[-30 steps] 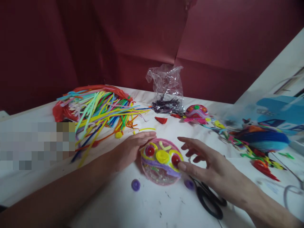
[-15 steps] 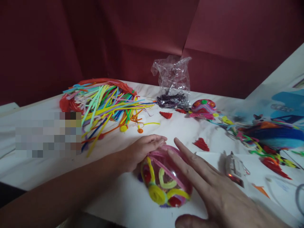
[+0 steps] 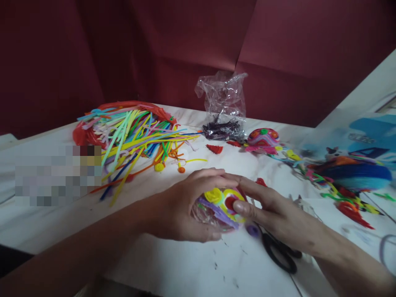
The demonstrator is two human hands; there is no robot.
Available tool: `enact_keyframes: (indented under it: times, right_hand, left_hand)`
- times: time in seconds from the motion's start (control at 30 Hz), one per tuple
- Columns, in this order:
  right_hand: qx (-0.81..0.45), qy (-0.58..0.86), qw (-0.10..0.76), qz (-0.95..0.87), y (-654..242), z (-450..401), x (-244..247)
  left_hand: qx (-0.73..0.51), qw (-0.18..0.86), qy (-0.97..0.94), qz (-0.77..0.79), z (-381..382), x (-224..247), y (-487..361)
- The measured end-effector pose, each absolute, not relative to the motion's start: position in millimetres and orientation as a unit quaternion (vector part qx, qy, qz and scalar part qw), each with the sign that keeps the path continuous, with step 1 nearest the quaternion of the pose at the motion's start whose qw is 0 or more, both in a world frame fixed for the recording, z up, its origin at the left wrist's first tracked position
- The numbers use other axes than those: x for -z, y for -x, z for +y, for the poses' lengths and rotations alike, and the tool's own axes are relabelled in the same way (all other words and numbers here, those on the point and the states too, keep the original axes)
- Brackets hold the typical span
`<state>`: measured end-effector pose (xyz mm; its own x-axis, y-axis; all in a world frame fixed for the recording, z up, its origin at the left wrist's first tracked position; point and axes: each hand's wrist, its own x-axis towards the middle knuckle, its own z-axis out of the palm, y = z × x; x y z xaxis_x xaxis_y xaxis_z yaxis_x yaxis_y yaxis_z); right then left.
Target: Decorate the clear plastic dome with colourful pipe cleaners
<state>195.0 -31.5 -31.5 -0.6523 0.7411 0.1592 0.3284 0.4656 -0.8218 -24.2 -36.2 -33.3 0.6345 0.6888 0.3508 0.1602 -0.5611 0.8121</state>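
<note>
Together, the two hands close around the decorated clear piece (image 3: pixel 218 212) above the worktop (image 3: pixel 173 264). The left hand (image 3: pixel 185 206) curves round its left side, fingers over the top and thumb along the lower edge; that grip is clamped on it. The right hand (image 3: pixel 272 210) meets it from the other side, thumb on the red and yellow ring, fingers at the upper edge, its grip closed on the piece too, though the far fingertips are hard to make out. So the piece sits between both palms, just beside the purple coil (image 3: pixel 253 230) and black-handled scissors (image 3: pixel 280 253).
</note>
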Motion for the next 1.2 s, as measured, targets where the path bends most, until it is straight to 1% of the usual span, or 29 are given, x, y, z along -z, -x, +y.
enact_keyframes:
  times: [0.13,0.47,0.7,0.87,1.07,1.2]
  right_hand:
    - [-0.406,0.336,0.258,-0.81,-195.5,-27.5,32.7]
    - [-0.418,0.325,0.268,-0.805,-196.5,-27.4,33.2]
    - [-0.421,0.337,0.255,-0.803,-193.1,-29.4,31.5]
    - [-0.397,0.366,0.268,-0.798,-187.8,-30.9,35.7]
    - [-0.358,0.367,0.269,-0.815,-185.4,-30.0,34.9]
    - [-0.404,0.389,0.246,-0.791,-190.1,-27.7,32.5]
  left_hand:
    - [-0.315,0.337,-0.836,0.298,-34.1,39.3,17.1]
    - [-0.349,0.328,-0.832,0.281,-29.3,40.9,11.5]
    - [-0.354,0.366,-0.81,0.291,-23.0,42.9,10.4]
    - [-0.359,0.398,-0.793,0.289,-17.5,42.1,10.6]
    - [-0.329,0.514,-0.722,0.325,-15.6,38.0,6.7]
    - [-0.325,0.552,-0.691,0.334,-13.0,36.1,4.0]
